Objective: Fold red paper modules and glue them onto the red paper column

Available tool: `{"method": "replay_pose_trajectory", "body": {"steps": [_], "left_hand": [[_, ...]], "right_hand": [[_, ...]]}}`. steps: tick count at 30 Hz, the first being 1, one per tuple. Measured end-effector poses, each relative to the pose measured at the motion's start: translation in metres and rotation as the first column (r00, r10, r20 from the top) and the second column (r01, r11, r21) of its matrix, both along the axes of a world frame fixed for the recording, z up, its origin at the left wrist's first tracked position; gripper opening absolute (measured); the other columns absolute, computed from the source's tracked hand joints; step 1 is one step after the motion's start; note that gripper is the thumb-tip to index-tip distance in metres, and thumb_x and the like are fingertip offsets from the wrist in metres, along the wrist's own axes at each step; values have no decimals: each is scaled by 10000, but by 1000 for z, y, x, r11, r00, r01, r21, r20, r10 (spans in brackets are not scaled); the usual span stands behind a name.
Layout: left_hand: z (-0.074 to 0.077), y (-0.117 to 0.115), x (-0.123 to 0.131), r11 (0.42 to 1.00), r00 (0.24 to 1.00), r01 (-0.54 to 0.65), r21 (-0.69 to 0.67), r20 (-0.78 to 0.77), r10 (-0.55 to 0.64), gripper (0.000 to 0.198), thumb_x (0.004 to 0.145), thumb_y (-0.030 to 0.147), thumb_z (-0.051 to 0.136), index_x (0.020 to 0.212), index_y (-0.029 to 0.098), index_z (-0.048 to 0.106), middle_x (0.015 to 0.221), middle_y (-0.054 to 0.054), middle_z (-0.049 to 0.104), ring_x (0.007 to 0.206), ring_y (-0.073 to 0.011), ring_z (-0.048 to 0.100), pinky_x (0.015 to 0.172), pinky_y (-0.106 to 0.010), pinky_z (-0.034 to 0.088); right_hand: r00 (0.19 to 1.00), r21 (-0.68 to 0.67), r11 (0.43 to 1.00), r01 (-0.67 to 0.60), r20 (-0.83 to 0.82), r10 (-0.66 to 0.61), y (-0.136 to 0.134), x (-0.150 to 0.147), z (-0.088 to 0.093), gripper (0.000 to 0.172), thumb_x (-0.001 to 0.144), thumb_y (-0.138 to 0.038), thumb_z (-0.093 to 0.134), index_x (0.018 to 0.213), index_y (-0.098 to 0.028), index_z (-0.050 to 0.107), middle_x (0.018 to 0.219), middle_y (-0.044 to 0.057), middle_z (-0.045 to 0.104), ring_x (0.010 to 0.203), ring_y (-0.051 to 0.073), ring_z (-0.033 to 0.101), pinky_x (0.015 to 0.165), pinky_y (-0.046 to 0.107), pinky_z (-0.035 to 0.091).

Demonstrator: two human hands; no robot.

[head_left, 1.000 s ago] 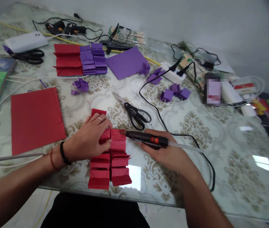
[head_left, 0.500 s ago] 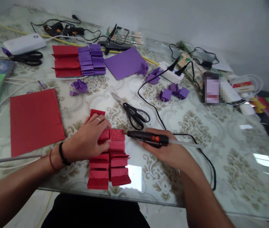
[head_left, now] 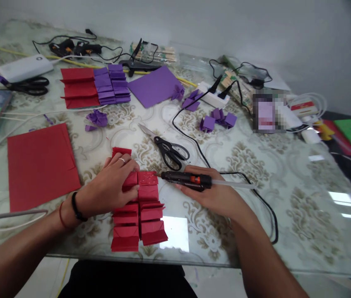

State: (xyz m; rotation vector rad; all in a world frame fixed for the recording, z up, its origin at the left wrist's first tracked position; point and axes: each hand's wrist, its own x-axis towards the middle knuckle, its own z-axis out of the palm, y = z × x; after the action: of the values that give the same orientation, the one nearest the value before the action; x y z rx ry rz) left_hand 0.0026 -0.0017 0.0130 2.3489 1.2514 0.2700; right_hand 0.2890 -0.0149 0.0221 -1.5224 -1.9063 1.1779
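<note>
Two side-by-side columns of pleated red paper (head_left: 149,193) lie near the table's front edge. My left hand (head_left: 113,178) grips and steadies the upper part of the left column, fingers curled over it and thumb pressed on its right side, hiding some folds. Shiny clear glue marks the top panel of the right column. In my right hand (head_left: 208,194) is a black hot glue gun (head_left: 183,179), its nozzle at the right edge of that panel and a glue stick poking out of its back. Black-handled scissors (head_left: 169,151) lie open just beyond the gun.
A red sheet (head_left: 42,165) lies left. Farther back are a red-and-purple pleated piece (head_left: 79,87), a purple sheet (head_left: 155,87), folded purple pieces (head_left: 208,123) and a white power strip (head_left: 214,97). The gun's black cord (head_left: 264,205) loops across the right side.
The camera view has shifted slightly, moving everything a little left in the picture. Both hands keep nearly the same place on the paper, with the nozzle still by the top right panel.
</note>
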Motion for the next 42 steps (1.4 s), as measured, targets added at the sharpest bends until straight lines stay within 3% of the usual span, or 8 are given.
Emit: {"method": "replay_pose_trajectory", "body": {"steps": [13,23,28,30,32,35,38,42], "left_hand": [[-2,3,-1,1000,1000,1,-4,-5,-1,216,889,280,614,1091,203,602,1147,-109,652,1116,-358,580,1001,-591,463],[-1,3,-4,1000,1000,13,1,13,-13,217,917,231,626,1130,200,600,1185,-108,644,1152,-347,597,1054,-569,486],[14,16,-24,995,975,96,38,199,-102,358,980,356,683,1300,215,606,1270,-109,631,1141,-268,656,1027,-431,559],[21,24,-34,991,976,-37,127,218,8,263,1021,348,634,1255,227,645,1163,-77,650,982,-215,660,931,-375,577],[20,32,-43,965,977,-147,215,183,108,301,1007,377,654,1257,211,657,1158,-83,652,973,-230,657,931,-391,573],[6,42,-51,963,987,-147,224,94,128,392,969,355,672,1313,169,656,1263,-135,640,1144,-305,649,1060,-483,535],[-9,47,-53,977,992,-127,170,48,121,327,975,315,631,1252,153,693,1219,-141,658,1131,-312,659,1037,-489,542],[-10,45,-49,967,987,-153,202,84,139,176,981,220,577,1025,152,732,1091,-113,693,1020,-271,684,963,-431,553]], "right_hand": [[999,14,1000,-23,29,22,2,5,-4,258,919,-396,714,753,-220,626,711,-23,587,646,154,565,589,262,441],[998,-70,995,-64,-3,64,0,18,0,265,892,-460,757,820,-219,673,736,-7,656,663,186,604,600,296,481],[981,23,985,169,98,-170,2,50,11,376,881,-637,705,940,-269,751,757,28,739,739,272,702,685,380,557],[919,149,946,287,236,-316,6,67,13,399,861,-657,707,906,-262,738,796,55,748,735,298,698,681,406,536],[821,292,885,362,350,-451,9,84,13,370,869,-626,696,875,-256,695,787,71,734,722,307,684,672,409,507],[774,391,878,276,452,-445,15,110,3,387,878,-613,685,949,-233,669,888,118,744,788,324,696,700,421,520],[740,430,876,216,513,-435,19,138,-14,459,890,-645,647,994,-200,683,966,174,743,857,358,722,739,457,551],[802,409,908,94,510,-313,17,154,-19,528,890,-682,594,1134,-226,700,1123,155,737,1026,408,734,845,557,596]]}}
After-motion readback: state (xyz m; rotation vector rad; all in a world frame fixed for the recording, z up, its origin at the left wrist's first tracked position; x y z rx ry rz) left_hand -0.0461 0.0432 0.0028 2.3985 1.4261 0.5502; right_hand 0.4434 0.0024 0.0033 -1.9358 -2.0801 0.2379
